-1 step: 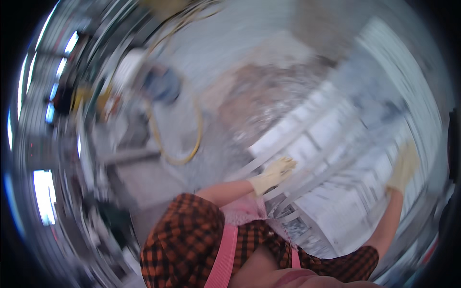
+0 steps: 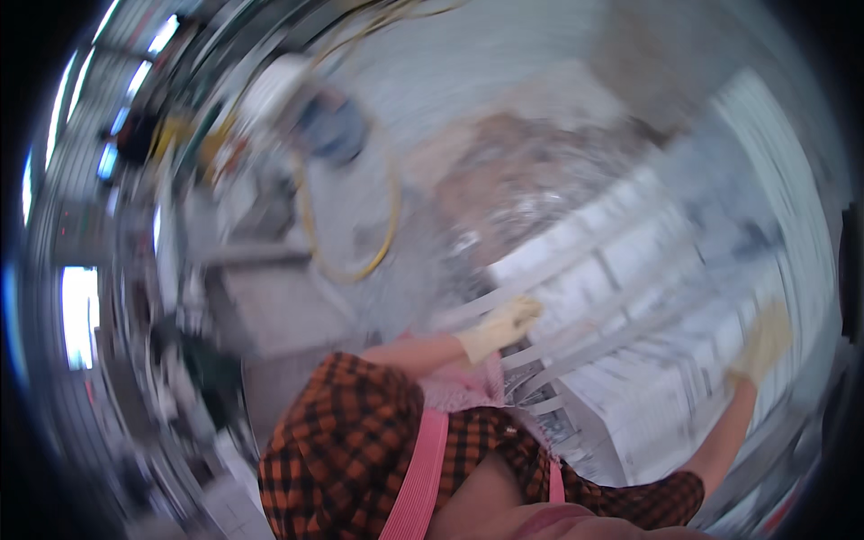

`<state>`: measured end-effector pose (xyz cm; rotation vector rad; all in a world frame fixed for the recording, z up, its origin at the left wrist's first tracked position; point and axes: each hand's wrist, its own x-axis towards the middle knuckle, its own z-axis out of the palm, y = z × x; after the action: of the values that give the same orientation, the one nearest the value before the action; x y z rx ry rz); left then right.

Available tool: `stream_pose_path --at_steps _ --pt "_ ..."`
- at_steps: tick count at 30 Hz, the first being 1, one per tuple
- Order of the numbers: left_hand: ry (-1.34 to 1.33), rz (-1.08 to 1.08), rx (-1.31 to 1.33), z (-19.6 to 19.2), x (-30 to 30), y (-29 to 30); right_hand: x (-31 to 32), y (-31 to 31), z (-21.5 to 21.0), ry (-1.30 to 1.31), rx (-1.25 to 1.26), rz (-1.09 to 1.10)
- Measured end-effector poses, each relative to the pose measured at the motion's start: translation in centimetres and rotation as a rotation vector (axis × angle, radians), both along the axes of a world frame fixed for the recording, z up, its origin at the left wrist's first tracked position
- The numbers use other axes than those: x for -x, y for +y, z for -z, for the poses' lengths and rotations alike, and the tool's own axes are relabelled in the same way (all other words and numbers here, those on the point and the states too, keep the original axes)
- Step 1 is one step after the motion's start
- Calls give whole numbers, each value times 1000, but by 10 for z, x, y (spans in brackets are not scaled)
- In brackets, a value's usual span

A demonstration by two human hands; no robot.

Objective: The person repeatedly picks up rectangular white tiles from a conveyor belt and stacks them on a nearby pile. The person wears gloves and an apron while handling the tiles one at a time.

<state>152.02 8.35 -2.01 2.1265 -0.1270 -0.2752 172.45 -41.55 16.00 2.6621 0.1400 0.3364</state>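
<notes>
At four o'clock lay one strapped white stack (image 2: 630, 396); one gloved left hand (image 2: 501, 326), fingers curled; one gloved right hand (image 2: 763, 342), finger spread blurred; both holds unclear.

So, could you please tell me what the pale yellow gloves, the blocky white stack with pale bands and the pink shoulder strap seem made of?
Pale yellow gloves: probably thin rubber or latex, dull-finished, judging by their snug fit and even colour.
Blocky white stack: perhaps cardboard or plastic, with flat pale faces; blur leaves it open.
Pink shoulder strap: likely woven fabric, matte, with fine lengthwise ribs.
</notes>
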Motion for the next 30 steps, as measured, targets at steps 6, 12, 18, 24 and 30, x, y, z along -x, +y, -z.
stream_pose_path --at_steps 6,12,18,24,30 --pt "170 -860 -586 -7 208 300 5 197 1 -81 -810 -191" --pt "489 -1667 -204 37 354 430 94 480 35 578 -1159 -323" --pt "592 -1571 -357 50 444 416 126 665 35 508 -894 -709" --pt "513 -1715 -208 48 495 405 123 707 133 905 -873 -524" --pt "281 -2057 375 74 510 400 91 693 295 1378 -757 128"
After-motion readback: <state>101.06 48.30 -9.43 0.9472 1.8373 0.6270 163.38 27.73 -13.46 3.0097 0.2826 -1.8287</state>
